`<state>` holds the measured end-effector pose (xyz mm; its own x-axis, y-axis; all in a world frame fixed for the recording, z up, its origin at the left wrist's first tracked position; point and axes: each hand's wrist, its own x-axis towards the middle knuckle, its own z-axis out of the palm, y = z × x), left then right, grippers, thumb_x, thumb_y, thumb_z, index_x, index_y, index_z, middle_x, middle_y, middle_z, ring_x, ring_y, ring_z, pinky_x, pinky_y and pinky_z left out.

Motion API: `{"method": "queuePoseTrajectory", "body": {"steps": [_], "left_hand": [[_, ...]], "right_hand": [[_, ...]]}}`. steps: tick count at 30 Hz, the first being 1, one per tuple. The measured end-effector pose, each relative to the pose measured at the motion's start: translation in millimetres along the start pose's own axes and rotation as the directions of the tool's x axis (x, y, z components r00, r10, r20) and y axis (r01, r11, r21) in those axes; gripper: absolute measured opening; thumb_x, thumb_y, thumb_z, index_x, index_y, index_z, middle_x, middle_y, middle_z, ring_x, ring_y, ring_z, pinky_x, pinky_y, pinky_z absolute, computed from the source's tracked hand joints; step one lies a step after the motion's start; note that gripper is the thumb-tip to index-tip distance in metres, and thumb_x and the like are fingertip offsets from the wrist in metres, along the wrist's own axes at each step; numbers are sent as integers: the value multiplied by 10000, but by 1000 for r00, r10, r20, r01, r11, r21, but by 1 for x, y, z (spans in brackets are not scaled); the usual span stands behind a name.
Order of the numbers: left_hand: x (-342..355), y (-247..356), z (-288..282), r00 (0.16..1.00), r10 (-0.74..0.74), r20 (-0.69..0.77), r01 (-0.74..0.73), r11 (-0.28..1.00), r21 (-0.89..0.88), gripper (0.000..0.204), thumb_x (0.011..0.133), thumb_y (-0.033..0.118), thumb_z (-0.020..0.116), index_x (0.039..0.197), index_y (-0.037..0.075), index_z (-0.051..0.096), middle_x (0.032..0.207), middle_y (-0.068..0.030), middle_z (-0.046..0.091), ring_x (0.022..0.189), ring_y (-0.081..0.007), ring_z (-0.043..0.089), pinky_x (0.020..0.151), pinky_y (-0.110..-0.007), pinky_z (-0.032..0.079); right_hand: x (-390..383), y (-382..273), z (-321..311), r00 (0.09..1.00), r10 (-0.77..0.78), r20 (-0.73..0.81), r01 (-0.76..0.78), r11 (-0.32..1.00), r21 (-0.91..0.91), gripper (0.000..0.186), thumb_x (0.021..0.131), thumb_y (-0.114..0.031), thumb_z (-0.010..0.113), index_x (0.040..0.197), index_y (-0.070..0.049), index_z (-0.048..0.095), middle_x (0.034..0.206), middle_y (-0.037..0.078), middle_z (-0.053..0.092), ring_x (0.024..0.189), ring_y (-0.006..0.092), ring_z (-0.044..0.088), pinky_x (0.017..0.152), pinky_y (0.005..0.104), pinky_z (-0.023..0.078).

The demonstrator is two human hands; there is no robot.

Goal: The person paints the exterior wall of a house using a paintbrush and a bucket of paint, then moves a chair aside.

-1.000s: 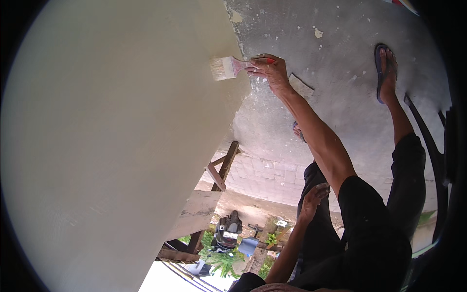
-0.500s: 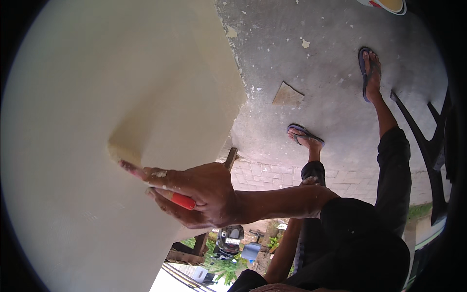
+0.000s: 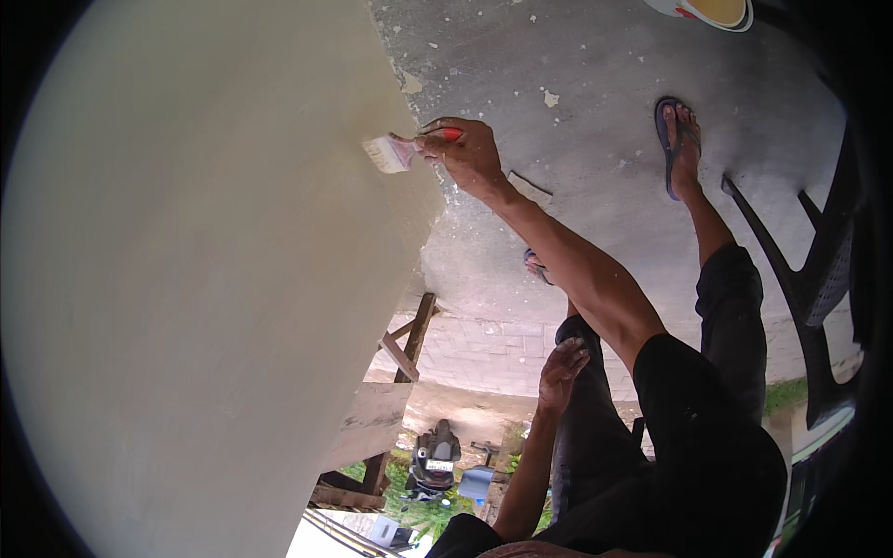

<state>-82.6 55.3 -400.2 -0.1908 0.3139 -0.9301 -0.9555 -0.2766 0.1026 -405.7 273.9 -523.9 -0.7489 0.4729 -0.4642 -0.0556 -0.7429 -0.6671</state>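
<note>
My right hand (image 3: 462, 156) grips a paintbrush (image 3: 391, 152) with a red handle end and pale bristles, held against the cream wall (image 3: 205, 232) close to its edge beside the speckled floor. My left hand (image 3: 562, 372) is lower, in front of my dark trouser leg, its fingers curled; whatever they might hold is hidden.
My sandalled feet stand on concrete (image 3: 595, 112). A white bucket (image 3: 744, 20) sits at the top, near a torn flat piece (image 3: 532, 190). A black plastic chair (image 3: 809, 279) is at right. Wooden framing (image 3: 409, 353), a parked motorbike (image 3: 437, 460) and plants show below.
The brush swept down and left across the wall half a second ago and is now back up near the wall's edge, slightly left of where it was one second ago.
</note>
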Motion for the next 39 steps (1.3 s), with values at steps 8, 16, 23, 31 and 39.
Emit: {"method": "queuePoseTrajectory", "body": {"steps": [8, 16, 23, 31, 39], "left_hand": [[10, -17, 20, 999, -34, -32, 38, 992, 120, 531, 766, 36, 474, 1292, -25, 458, 1279, -170, 530, 1153, -289, 541, 1034, -440, 395], [44, -35, 89, 996, -70, -59, 85, 951, 298, 477, 852, 175, 530, 1282, -22, 467, 1208, -145, 553, 1047, -258, 581, 944, -379, 458], [65, -40, 134, 997, -58, -60, 76, 926, 369, 432, 879, 180, 490, 1264, -16, 490, 1206, -149, 564, 1048, -255, 582, 929, -373, 459], [30, -12, 168, 980, 51, -195, 38, 903, 427, 412, 896, 174, 495, 1258, -22, 496, 1184, -130, 584, 1012, -233, 610, 926, -349, 464], [9, -2, 245, 953, 302, -28, -171, 609, 774, 375, 817, 57, 530, 1187, 2, 557, 1142, -142, 594, 957, -225, 621, 854, -341, 496]], "right_hand": [[37, -173, -118, 865, -390, -315, 253, 882, -398, 92, 817, -44, 687, 861, 37, 678, 728, 30, 644, 644, 74, 542, 585, 221, 452], [91, -344, -252, 665, -708, -238, -73, 256, -964, 193, 774, -197, 688, 875, -33, 699, 825, 169, 684, 730, 273, 677, 663, 349, 523], [175, -313, -344, 794, -556, -247, -377, -131, -917, 199, 802, -277, 628, 827, -90, 692, 831, 150, 685, 800, 335, 664, 775, 404, 535], [172, -314, -309, 861, -466, -204, -278, -96, -956, 235, 747, -233, 577, 789, -16, 657, 781, 229, 657, 743, 377, 665, 734, 449, 538], [142, -381, -283, 940, -292, -178, -275, -336, -901, 221, 811, -236, 573, 900, -50, 653, 887, 202, 673, 850, 375, 659, 751, 461, 526]]}}
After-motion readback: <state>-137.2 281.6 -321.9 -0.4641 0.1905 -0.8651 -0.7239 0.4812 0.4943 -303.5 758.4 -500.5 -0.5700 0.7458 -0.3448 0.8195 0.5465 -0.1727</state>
